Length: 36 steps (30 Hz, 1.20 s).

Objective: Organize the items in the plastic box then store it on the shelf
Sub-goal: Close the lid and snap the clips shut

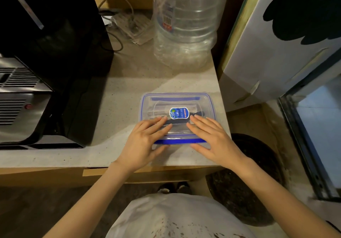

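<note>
A clear plastic box [201, 103] with a blue-rimmed lid and blue side clips sits on the speckled counter [129, 94], near its front right corner. A blue and white label [178, 112] is stuck on the middle of the lid. Something dark lies inside, partly hidden. My left hand [145, 138] rests flat on the near left part of the lid, fingers spread, thumb below the front clip. My right hand [212, 136] lies flat on the near right part of the lid, fingers spread too. Neither hand grips the box.
A large clear water jug [188, 16] stands behind the box. A black and silver appliance [36, 72] fills the left side. Cables and a plastic-wrapped item [129, 25] lie at the back. A white board [276, 44] leans at the right, a dark round object [245, 178] below.
</note>
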{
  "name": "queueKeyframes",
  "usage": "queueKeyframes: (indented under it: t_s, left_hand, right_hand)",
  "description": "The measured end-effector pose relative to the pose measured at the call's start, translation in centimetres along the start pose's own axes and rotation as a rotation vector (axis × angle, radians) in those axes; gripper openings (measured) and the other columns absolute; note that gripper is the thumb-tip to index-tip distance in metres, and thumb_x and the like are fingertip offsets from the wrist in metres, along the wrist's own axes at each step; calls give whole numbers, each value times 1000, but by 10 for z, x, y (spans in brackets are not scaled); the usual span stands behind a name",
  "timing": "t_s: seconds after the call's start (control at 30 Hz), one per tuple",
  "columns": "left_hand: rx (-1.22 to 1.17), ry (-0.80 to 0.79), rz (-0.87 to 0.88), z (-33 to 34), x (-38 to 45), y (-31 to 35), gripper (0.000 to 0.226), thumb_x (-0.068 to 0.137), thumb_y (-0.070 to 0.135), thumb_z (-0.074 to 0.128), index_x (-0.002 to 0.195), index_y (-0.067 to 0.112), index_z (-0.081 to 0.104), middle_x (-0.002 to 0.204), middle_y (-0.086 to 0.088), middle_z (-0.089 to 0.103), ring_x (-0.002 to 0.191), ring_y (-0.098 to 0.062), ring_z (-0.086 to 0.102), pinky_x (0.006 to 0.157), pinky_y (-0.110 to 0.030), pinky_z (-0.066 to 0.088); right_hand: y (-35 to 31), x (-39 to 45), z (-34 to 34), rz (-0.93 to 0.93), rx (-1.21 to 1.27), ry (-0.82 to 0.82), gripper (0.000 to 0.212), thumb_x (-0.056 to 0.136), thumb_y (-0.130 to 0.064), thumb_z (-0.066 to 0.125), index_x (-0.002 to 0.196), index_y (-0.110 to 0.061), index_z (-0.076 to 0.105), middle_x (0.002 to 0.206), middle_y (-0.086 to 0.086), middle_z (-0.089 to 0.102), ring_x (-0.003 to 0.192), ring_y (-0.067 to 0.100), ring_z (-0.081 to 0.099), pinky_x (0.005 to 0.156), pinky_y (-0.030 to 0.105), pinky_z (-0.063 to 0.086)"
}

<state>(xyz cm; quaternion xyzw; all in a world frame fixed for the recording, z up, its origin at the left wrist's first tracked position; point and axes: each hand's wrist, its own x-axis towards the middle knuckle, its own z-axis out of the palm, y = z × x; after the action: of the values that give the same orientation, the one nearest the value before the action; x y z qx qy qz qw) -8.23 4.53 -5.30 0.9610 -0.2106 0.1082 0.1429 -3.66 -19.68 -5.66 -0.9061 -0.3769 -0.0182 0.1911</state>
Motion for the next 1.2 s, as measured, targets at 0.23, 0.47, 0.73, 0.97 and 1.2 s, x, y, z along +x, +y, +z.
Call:
queueKeyframes:
  t_s: [0.23,0.47,0.73,0.97,1.2]
  left_hand:
    - [-88,7,-28,1,3,-1,56,87,54,38,125,18,55,129,-6,62,119,-15,44,91,-37,47]
    - [-76,-45,-43,-3,3,-2,60,88,60,30,122,20,59,126,-2,64,116,-20,57,90,-33,47]
    - [-144,-3,-111,-15,32,-2,48,85,48,41,105,15,69,101,-3,73,94,-21,65,76,-34,50]
    - [-212,147,-303,-12,80,-24,41,81,42,54,105,12,69,98,-9,69,92,-27,60,79,-21,36]
    - [-524,62,-784,-10,105,-51,56,70,39,78,118,14,61,124,-10,56,115,-23,53,93,-27,39]
  right_hand:
    - [2,3,-1,55,162,-13,58,85,-40,53,138,-18,42,146,0,39,134,-5,10,107,23,18]
    - [1,5,-5,69,234,-7,54,85,-38,56,135,-20,46,139,-14,31,132,-8,13,103,13,17]
    - [1,22,-5,222,476,250,24,83,-16,68,106,-10,70,114,-2,66,111,6,54,97,16,43]
    - [21,63,-17,281,420,346,22,80,-7,69,103,-8,71,110,10,67,110,22,55,97,37,43]
    - [47,98,-27,634,844,125,67,80,-22,71,138,-21,38,144,0,40,133,13,35,99,24,31]
